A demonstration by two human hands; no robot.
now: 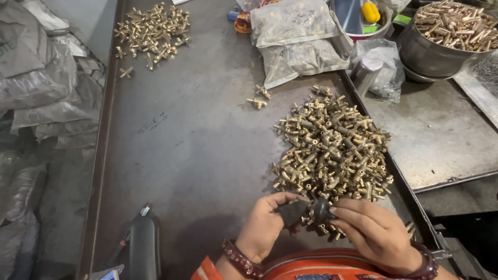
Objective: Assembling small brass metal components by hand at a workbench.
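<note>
Small brass fittings pile (153, 31): far up-left of the hands, on counter (197, 145). Left hand (267, 223): pinching dark flat piece (293, 212). Right hand (376, 231): gripping dark round knob (321, 210), touching left hand's piece. Large brass fittings heap (332, 148): just above both hands.

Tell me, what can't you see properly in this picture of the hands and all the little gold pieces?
Head view only:
- The dark piece in the left hand: fingers cover most of it, shape unclear.
- The dark round part at the right hand: fingertips hide its far side.
- Brass fittings under the heap: buried.
- Steel bowl: cut off by the top edge.
- Plastic bags: contents blurred.
</note>
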